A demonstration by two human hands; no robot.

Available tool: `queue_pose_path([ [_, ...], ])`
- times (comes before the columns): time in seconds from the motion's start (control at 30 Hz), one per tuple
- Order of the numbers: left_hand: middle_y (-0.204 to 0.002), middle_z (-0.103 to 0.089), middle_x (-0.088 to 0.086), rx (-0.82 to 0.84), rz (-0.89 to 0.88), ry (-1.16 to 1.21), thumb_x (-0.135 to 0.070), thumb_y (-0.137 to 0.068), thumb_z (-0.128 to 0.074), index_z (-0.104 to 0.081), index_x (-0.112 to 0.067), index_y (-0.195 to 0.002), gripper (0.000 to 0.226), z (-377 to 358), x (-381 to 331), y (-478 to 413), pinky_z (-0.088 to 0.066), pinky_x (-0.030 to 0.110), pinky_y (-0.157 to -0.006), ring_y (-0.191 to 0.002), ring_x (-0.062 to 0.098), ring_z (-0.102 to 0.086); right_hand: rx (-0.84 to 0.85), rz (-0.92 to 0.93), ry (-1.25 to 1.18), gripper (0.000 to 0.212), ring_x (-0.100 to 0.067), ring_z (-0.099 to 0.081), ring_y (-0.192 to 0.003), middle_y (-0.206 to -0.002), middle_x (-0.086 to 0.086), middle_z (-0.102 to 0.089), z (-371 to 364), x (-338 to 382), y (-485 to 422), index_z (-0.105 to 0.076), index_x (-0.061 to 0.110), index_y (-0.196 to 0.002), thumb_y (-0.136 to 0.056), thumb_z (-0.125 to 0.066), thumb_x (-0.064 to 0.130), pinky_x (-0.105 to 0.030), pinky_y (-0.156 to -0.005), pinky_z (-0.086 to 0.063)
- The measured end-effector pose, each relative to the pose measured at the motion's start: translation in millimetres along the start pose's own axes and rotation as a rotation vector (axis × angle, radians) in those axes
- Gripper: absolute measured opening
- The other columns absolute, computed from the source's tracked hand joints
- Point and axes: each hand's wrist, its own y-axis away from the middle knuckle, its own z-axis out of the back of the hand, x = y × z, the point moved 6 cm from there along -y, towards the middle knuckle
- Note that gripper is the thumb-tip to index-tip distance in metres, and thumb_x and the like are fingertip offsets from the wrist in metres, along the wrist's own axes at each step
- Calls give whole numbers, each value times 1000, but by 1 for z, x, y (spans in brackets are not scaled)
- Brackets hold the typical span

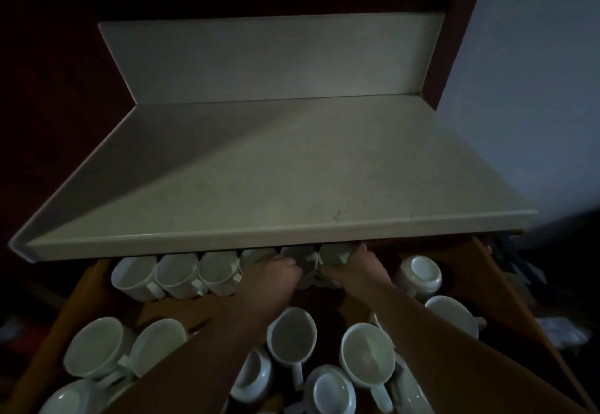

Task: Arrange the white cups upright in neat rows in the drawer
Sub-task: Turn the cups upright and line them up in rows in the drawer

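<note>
Both hands reached to the far end of the drawer (175, 309), just under the lip of the counter (259, 238). The left hand (279, 270) had its fingers curled against the fifth cup (300, 257), which stood between the two hands. In the gloom I could not tell whether they hooked its handle. The right hand (354, 267) gripped the sixth cup (334, 253), thumb raised beside it and fingers curled below, probably to press it against its neighbour and square up the back line.

Left of the left hand, the row of cups (177, 275) stood touching, apparently upright, handles turned toward the person. Right of the right hand, set apart, an upturned cup (420, 275) showed its base. Nearer the wrists and around the forearms, the loose cups (367, 355) lay tipped at all angles, not yet sorted.

The counter lip cut off the tops of the cups at the hands, and the forearms hid part of the drawer floor.
</note>
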Motion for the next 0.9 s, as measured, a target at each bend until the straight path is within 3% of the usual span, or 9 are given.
queue_pose_path([
  [0.07,-107,-68,4,-37,6,5,-22,-94,-65,-72,-20,-103,12,-2,-1,1,-51,39,-88,-111,27,-66,12,23,6,68,-34,-54,-128,-141,-17,-53,1,-2,-2,-46,7,-145,-93,-71,42,-38,-106,-47],
  [0.23,-111,-67,5,-73,27,78,-26,-94,-62,-68,-20,-110,18,0,-6,1,-48,40,-92,-110,30,-64,29,1,-5,82,-34,-50,-131,-143,-17,-50,0,-10,-9,-39,1,-150,-89,-76,41,-38,-107,-47],
  [0.37,-116,-66,3,-179,-42,211,-30,-89,-61,-64,-21,-120,33,10,-23,4,-52,43,-92,-109,30,-61,61,-14,13,72,-39,-47,-135,-148,-22,-45,12,-18,-10,-39,1,-150,-96,-69,36,-40,-106,-44],
  [0.5,-115,-69,0,-167,-65,274,-30,-90,-60,-71,-27,-119,30,9,-42,-8,-53,39,-90,-109,27,-64,123,72,44,46,-27,-70,-105,-114,-7,-74,33,-36,-10,-72,14,-121,-88,-68,45,-39,-89,-57],
  [0.57,-111,-71,-3,-166,-69,216,-33,-91,-62,-71,-31,-118,29,6,-50,-17,-51,38,-91,-106,25,-64,98,150,51,38,-22,-70,-93,-99,3,-75,50,-39,1,-75,18,-110,-86,-65,46,-35,-87,-56],
  [0.67,-105,-71,-2,-134,-38,79,-41,-91,-64,-73,-28,-111,26,-3,-53,-31,-45,40,-88,-102,27,-63,36,189,199,19,-19,-63,-86,-95,2,-68,69,-49,9,-74,22,-109,-98,-60,27,-30,-78,-50],
  [0.73,-113,-68,-8,-80,-2,7,-49,-84,-63,-71,-34,-118,38,-2,-56,-35,-47,39,-90,-108,23,-61,4,162,286,12,-20,-66,-91,-98,1,-69,74,-62,4,-69,25,-98,-96,-58,29,-35,-83,-55],
  [0.8,-119,-64,-10,-65,33,-15,-53,-80,-68,-71,-33,-123,48,3,-62,-34,-45,37,-96,-116,18,-56,-16,125,353,14,-24,-64,-107,-105,0,-67,75,-77,-1,-62,27,-91,-93,-53,37,-36,-91,-50],
  [0.9,-127,-59,-5,-73,36,-29,-45,-89,-69,-69,-27,-127,42,7,-72,-33,-41,36,-100,-126,21,-47,-41,47,383,37,-33,-52,-130,-136,-5,-59,84,-88,2,-66,26,-121,-96,-49,49,-45,-105,-43],
])
